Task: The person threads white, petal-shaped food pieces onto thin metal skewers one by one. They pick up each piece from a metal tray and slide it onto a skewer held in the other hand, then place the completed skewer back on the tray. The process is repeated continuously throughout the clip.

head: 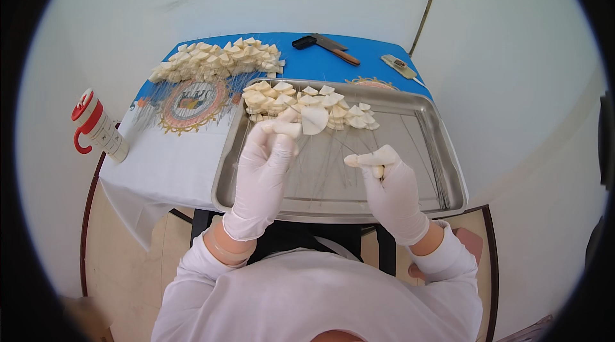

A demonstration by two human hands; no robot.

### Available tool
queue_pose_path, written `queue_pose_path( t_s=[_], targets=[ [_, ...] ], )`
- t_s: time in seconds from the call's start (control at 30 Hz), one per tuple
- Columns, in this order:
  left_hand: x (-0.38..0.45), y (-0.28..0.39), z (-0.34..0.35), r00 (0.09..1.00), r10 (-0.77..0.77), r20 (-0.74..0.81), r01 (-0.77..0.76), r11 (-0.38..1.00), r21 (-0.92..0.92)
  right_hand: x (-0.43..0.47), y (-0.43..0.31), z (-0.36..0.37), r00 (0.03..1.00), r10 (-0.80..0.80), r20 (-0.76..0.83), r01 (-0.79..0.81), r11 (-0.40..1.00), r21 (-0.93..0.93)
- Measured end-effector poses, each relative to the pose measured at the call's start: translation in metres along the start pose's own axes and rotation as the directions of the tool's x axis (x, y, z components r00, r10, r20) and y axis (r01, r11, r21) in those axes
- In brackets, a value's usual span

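Both of my hands wear white gloves and are over a stainless steel tray (302, 208). Between the fingers of my left hand (269, 150) is a pale, flat, rounded slice (314, 120), held up in front of the pieces in the tray. My right hand (388, 176) has its thumb and fingers closed on a thin skewer (342, 142), which slants up toward the slice. Whether its tip enters the slice is hard to see. Behind my left hand, pale fan-shaped pieces (283, 97) on thin skewers lie stacked along the tray's far side.
A bundle of thin skewers (435, 164) lies along the tray's right side. More skewered pieces (216, 58) are heaped at the table's far left. A cleaver (331, 46) rests at the back, near a power strip (399, 67) with a cord. A red-lidded bottle (103, 128) stands left.
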State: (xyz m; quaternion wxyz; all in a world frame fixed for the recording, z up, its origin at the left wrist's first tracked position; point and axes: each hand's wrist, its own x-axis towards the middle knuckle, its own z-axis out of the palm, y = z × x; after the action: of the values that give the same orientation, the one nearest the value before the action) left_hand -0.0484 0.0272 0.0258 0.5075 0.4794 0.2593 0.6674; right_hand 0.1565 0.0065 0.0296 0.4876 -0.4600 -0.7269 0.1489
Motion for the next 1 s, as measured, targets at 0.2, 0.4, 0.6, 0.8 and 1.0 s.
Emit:
queue_pose_path(
  t_s=[0.2,0.4,0.6,0.8,1.0],
  targets=[
    [0.003,-0.002,-0.002,0.988,-0.115,0.1,0.092,0.974,0.207,-0.008,0.002,0.008,0.999,-0.001,0.032,0.001,1.0,0.006],
    [-0.004,-0.007,0.007,0.998,0.044,0.049,-0.058,0.946,0.319,-0.011,0.004,0.001,0.995,0.063,0.082,-0.067,0.997,0.048],
    [-0.011,-0.017,0.011,0.982,-0.013,0.188,-0.062,0.92,0.388,-0.016,0.0,-0.001,0.995,0.042,0.095,-0.041,0.999,-0.012],
    [-0.021,-0.016,0.019,0.936,-0.221,0.274,0.128,0.939,0.32,-0.01,-0.002,0.003,0.995,0.056,0.081,-0.057,0.998,0.002],
    [0.0,-0.016,-0.002,0.987,-0.143,-0.067,0.144,0.989,0.015,-0.012,0.01,0.0,0.993,0.114,0.02,-0.116,0.957,0.265]
  ],
)
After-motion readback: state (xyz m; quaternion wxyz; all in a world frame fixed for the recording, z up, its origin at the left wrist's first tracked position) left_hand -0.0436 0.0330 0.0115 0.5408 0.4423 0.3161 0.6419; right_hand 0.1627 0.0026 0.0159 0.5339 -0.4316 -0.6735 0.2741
